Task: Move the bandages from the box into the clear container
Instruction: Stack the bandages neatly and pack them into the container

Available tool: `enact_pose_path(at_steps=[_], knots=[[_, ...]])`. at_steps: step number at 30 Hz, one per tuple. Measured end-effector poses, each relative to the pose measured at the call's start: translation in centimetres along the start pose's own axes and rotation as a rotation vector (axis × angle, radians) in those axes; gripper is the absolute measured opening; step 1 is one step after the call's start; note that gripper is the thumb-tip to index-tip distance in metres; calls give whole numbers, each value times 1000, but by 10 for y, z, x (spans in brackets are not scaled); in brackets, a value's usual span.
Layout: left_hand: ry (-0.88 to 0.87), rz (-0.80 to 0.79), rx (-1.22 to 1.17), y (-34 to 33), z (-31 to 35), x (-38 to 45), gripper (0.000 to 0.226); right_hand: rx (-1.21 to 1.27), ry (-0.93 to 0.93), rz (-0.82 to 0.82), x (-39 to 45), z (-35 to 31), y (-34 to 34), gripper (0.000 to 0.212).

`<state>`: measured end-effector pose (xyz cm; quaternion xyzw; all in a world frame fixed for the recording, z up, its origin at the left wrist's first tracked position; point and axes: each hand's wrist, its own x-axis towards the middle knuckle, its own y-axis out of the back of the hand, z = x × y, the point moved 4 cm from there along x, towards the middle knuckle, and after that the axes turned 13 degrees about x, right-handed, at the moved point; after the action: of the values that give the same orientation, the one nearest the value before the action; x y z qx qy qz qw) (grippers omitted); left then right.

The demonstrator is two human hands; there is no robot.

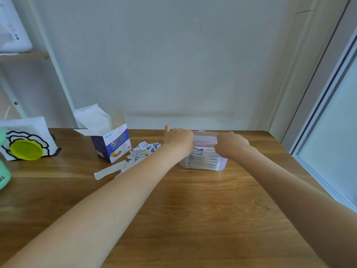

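A clear container stands on the wooden table near the wall, with a stack of blue-and-white bandages showing through its front wall. My left hand rests on its left top edge and my right hand on its right top edge, both curled over the lid or rim. The fingertips are hidden. To the left stands the open purple-and-white bandage box, flaps up. Loose bandages lie scattered between the box and the container, partly under my left forearm.
A long white strip lies in front of the box. At the far left stand a white holder with a black flower print and a yellow-green disc, and a green bottle. A window frame borders the table's right edge.
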<state>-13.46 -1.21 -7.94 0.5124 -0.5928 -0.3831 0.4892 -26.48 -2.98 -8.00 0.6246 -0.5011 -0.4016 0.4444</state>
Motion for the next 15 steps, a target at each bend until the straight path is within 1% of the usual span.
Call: enact_pose_path(at_steps=[2, 4, 5, 6, 8, 10, 11, 12, 13, 15], knots=[[2, -13, 3, -2, 0, 0, 37, 52, -24, -36, -1, 3, -4, 18], [-6, -17, 3, -3, 1, -1, 37, 106, -32, -71, -2, 5, -7, 12], [-10, -5, 2, -1, 0, -2, 37, 112, -29, -76, -3, 5, -6, 13], [-14, 28, -2, 2, -1, -3, 37, 96, -16, -53, -5, 4, -3, 15], [-7, 146, -44, 12, -11, -6, 33, 46, 36, 86, -12, -3, 11, 17], [21, 267, -97, 23, -28, -12, 34, 94, 121, 237, -20, -17, 28, 19], [47, 301, -116, 25, -40, -17, 35, 143, 189, 273, -24, -28, 33, 22], [76, 315, -132, 24, -52, -22, 35, 189, 276, 275, -28, -42, 33, 26], [103, 306, -143, 21, -63, -28, 34, 223, 370, 244, -32, -57, 30, 27], [143, 207, -179, 5, -84, -43, 30, 250, 535, 152, -39, -85, 12, 25]])
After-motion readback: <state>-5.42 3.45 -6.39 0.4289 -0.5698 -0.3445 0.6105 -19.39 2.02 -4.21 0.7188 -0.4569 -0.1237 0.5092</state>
